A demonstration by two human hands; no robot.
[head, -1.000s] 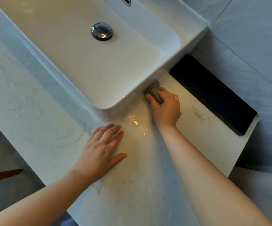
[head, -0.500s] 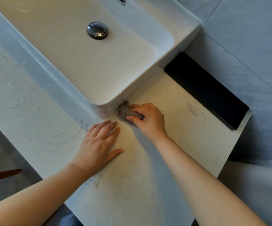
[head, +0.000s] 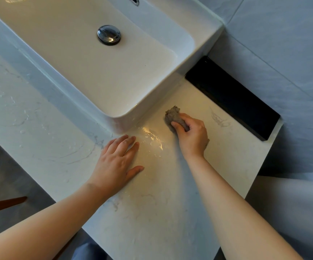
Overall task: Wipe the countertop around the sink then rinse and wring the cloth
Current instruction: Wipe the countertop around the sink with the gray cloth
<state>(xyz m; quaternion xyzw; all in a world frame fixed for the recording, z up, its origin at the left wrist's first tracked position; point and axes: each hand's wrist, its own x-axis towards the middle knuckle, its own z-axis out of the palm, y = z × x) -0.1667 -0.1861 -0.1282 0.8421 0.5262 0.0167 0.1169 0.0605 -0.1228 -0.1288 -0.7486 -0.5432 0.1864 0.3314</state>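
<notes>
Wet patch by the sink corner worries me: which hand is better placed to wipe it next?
Right. The right hand grips the cloth on the countertop, close beside the wet patch; the left hand lies flat, holding nothing.

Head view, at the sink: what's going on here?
A person is wiping the white marble-patterned countertop beside the white rectangular ceramic sink. The right hand grips a bunched grey cloth and presses it onto the counter just right of the basin's near corner. The left hand rests flat on the counter, fingers straight. A wet sheen lies between the hands. Rinsing and wringing have not begun.
</notes>
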